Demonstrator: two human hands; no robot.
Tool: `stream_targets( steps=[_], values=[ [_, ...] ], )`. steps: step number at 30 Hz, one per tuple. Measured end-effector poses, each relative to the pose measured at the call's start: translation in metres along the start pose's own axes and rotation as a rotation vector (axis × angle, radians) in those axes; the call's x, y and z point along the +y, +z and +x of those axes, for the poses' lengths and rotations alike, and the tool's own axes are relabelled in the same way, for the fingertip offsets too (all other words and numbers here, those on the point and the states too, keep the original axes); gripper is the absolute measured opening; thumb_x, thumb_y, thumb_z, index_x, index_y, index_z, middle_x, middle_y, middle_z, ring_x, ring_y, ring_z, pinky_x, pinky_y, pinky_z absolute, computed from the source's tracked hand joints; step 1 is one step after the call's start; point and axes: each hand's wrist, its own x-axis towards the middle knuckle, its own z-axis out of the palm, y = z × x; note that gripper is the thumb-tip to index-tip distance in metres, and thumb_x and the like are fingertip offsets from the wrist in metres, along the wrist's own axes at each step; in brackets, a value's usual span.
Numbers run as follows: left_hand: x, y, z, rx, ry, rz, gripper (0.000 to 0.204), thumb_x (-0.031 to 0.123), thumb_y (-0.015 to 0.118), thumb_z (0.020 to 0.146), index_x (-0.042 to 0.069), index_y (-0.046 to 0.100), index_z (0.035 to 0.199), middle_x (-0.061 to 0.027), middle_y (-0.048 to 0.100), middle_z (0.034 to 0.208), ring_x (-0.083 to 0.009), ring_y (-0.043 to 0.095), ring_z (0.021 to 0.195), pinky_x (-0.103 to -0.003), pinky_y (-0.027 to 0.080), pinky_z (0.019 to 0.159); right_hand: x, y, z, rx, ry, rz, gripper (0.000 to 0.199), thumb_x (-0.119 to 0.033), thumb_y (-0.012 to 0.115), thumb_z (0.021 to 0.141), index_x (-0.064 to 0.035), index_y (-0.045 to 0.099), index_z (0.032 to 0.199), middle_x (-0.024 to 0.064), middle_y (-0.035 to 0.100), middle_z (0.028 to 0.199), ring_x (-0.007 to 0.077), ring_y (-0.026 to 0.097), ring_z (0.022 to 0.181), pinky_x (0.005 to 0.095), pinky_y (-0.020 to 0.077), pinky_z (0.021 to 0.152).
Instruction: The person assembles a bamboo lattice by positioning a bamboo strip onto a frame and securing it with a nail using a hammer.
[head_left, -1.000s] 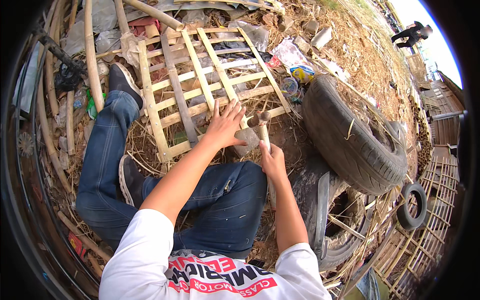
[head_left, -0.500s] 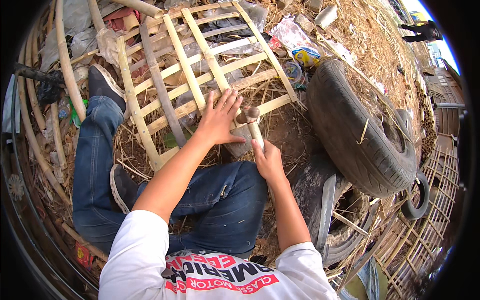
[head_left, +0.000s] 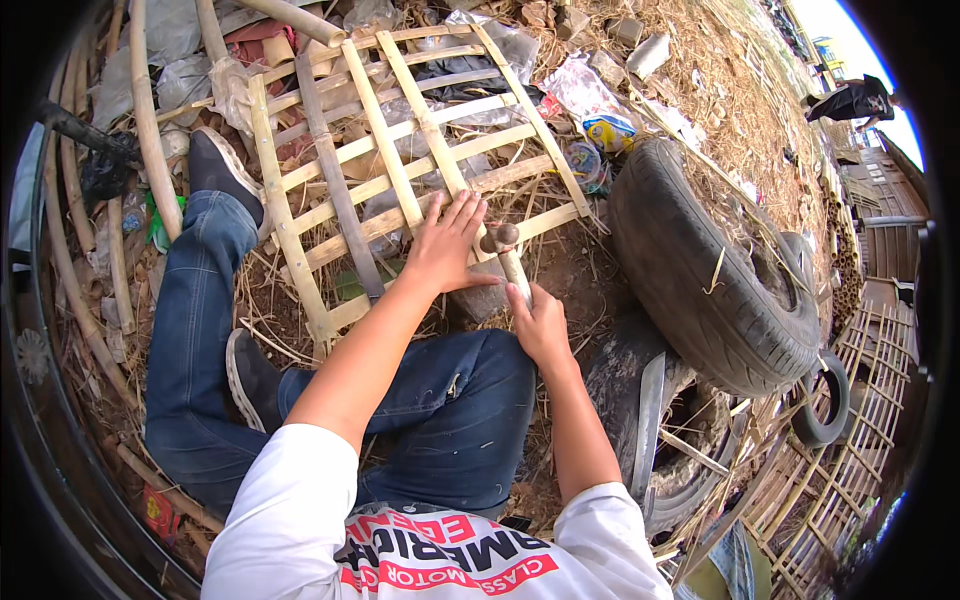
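Note:
A lattice of split bamboo strips lies over the littered ground in front of my legs. My left hand rests flat on its near edge, fingers stretched out over a crossing of strips and thumb pointing right. In my right hand is a hammer, gripped by its pale handle with the head up beside my left fingertips. The hammer head is just right of my left hand, over the lattice's near edge; whether it touches a strip I cannot tell. A greyish block shows partly beneath my left thumb.
A large worn tyre stands close on the right, with a smaller tyre beyond it. Long bamboo poles lie at the left. Plastic litter and straw surround the lattice. Another person is far off at the upper right.
The view has shifted slightly, so the lattice appears a little lower and to the right. Both hands keep nearly the same places. The distant person has changed posture.

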Motion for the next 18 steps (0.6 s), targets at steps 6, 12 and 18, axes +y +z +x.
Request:
stream_targets(
  steps=[6,12,18],
  values=[
    [-0.008,-0.004,-0.008,0.109,-0.015,-0.062,0.119,0.082,0.058,0.068,0.001,0.025,0.15,-0.0202,0.032,0.153,-0.0302,0.024,0.145,-0.055,0.007,0.119,-0.024,-0.009,-0.023,0.072,0.052,0.261,0.042,-0.035,0.057,0.096,0.0056,0.062,0.087,0.0184,0.059,0.063,0.0262,0.061,0.06,0.0411,0.0465,0.06],
    [0.015,-0.027,-0.03,-0.083,-0.198,0.028,0.088,0.076,0.05,0.08,-0.006,0.067,0.108,-0.0194,0.065,0.107,-0.0378,0.038,0.134,-0.06,0.009,0.116,-0.009,0.002,-0.072,0.052,0.272,0.639,0.039,-0.035,0.052,0.1,-0.001,0.056,0.081,-0.0008,0.047,0.053,0.0074,0.045,0.042,0.0256,0.036,0.038],
    [-0.001,-0.046,-0.028,-0.112,-0.136,-0.085,0.086,0.079,0.05,0.079,-0.003,0.075,0.083,-0.0202,0.066,0.098,-0.0359,0.046,0.121,-0.057,0.007,0.118,0.0,0.001,-0.104,0.092,0.303,0.783,0.041,-0.039,0.049,0.101,-0.005,0.05,0.078,-0.0005,0.044,0.052,0.0079,0.042,0.039,0.0248,0.0358,0.036]
  ],
)
